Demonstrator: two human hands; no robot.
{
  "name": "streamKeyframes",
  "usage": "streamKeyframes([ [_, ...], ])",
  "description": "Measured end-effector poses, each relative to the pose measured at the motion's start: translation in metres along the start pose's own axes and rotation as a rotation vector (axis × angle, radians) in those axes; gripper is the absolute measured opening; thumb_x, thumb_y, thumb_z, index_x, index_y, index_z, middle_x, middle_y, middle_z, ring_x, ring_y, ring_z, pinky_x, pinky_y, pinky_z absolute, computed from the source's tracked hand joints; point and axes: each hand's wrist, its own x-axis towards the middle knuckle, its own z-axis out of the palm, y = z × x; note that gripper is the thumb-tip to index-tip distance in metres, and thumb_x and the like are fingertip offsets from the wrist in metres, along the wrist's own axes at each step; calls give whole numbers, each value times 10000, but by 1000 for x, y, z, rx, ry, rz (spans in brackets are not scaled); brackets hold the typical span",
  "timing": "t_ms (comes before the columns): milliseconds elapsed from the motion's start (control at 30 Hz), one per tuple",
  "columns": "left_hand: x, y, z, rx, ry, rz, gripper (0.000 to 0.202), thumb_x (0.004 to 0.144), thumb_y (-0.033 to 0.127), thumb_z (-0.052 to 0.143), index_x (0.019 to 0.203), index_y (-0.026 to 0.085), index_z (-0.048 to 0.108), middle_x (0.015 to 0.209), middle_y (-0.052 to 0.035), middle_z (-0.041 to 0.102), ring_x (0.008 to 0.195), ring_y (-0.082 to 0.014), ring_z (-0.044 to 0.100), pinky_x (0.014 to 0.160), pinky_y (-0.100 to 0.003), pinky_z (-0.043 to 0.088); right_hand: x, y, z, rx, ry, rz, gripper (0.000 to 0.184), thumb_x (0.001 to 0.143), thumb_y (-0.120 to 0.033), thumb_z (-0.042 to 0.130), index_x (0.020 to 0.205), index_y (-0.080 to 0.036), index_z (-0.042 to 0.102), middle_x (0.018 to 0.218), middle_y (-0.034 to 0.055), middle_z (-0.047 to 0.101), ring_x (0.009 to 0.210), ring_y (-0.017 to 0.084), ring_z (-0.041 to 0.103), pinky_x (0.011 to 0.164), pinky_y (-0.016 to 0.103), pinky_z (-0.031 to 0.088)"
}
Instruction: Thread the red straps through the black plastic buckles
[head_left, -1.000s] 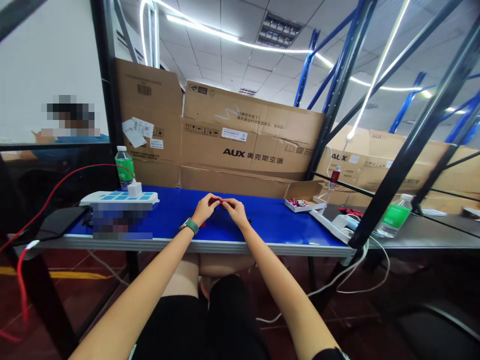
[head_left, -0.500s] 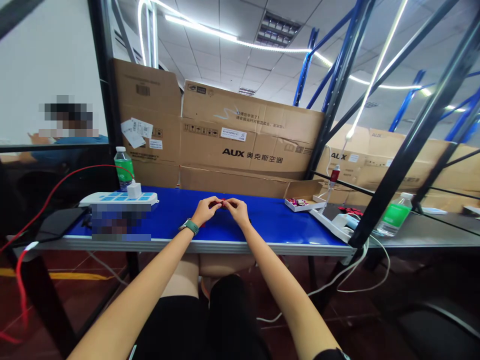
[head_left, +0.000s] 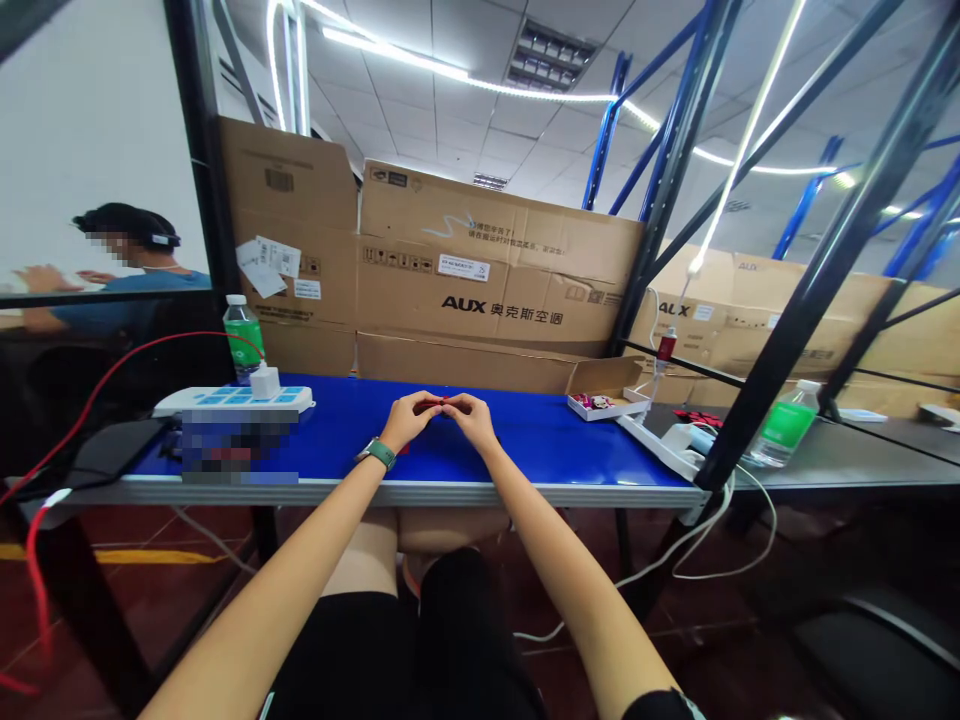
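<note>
Above the blue tabletop (head_left: 540, 440), a small red object (head_left: 444, 400) is pinched between both hands; most of it is covered by fingers and its kind cannot be made out. My left hand (head_left: 407, 420), with a green-banded watch (head_left: 381, 453) at the wrist, closes on its left side. From the right, my right hand (head_left: 471, 420) closes on it, thumb and fingertips meeting those of the left. Another red piece (head_left: 404, 449) lies on the table beside the left wrist, partly hidden.
An open shallow box (head_left: 604, 404) with small red and white pieces stands at right. A white power strip (head_left: 232, 400) and a water bottle (head_left: 242, 338) are at left. Cardboard (head_left: 480, 280) walls the back. Another bottle (head_left: 786, 425) stands beyond the right post. A person (head_left: 135, 255) sits far left.
The hands stay together at nearly the same spot, with fingers slightly shifted around the red object. The whole view has moved a little.
</note>
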Motion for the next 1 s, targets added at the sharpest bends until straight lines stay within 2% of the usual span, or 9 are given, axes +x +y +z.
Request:
streamKeyframes([
  [133, 1, 1, -1, 105, 14, -2, 344, 949, 398, 503, 997, 209, 787, 1056, -66, 773, 1027, -244, 709, 943, -366, 534, 3, 5, -1, 56, 113, 95, 323, 720, -495, 739, 825, -194, 688, 768, 34, 719, 697, 188, 677, 634, 294, 581],
  [367, -1, -4, 1, 118, -48, 1, 257, 855, 355, 631, 981, 195, 788, 997, -80, 782, 910, -241, 727, 850, -350, 565, 3, 8, -2, 25, 159, 151, 348, 705, -524, 730, 791, -196, 652, 730, 17, 692, 664, 174, 657, 590, 279, 573],
  [433, -1, -4, 1, 125, -55, 22, 211, 826, 326, 667, 949, 202, 787, 963, -72, 784, 856, -233, 726, 814, -347, 570, 3, 10, -2, 11, 131, 147, 342, 712, -521, 727, 780, -197, 643, 709, 12, 682, 652, 169, 650, 622, 288, 572],
  [567, -2, -2, 0, 244, 13, 102, 133, 838, 276, 646, 827, 222, 766, 864, -55, 773, 795, -217, 699, 797, -343, 551, 1, 8, 0, 19, 36, 143, 371, 737, -558, 710, 806, -202, 633, 713, 3, 672, 681, 162, 647, 685, 295, 569],
  [667, -1, 2, 0, 326, 22, 148, 139, 845, 206, 593, 835, 213, 732, 875, -61, 749, 813, -213, 677, 808, -334, 526, -2, 1, 3, 152, -42, 200, 413, 730, -574, 725, 885, -207, 617, 782, 6, 679, 733, 165, 660, 709, 304, 576],
  [767, -1, 6, 1, 360, 7, 178, 146, 832, 156, 547, 850, 205, 684, 877, -63, 708, 842, -215, 650, 812, -331, 501, -5, -3, 5, 327, -103, 284, 457, 687, -513, 794, 959, -208, 591, 820, 2, 678, 734, 155, 665, 716, 303, 577],
  [900, -1, 8, 3, 322, -27, 174, 144, 824, 136, 509, 847, 203, 634, 877, -52, 680, 846, -206, 632, 798, -315, 481, -5, -3, 6, 442, -118, 321, 462, 677, -440, 835, 975, -203, 573, 831, 2, 678, 693, 133, 648, 675, 275, 555],
  [1000, 0, 8, 4, 298, -34, 156, 162, 815, 121, 491, 859, 205, 622, 882, -44, 682, 849, -201, 631, 797, -305, 476, -5, -1, 7, 499, -138, 330, 445, 710, -433, 825, 994, -217, 558, 849, 0, 679, 742, 153, 658, 706, 303, 565],
])
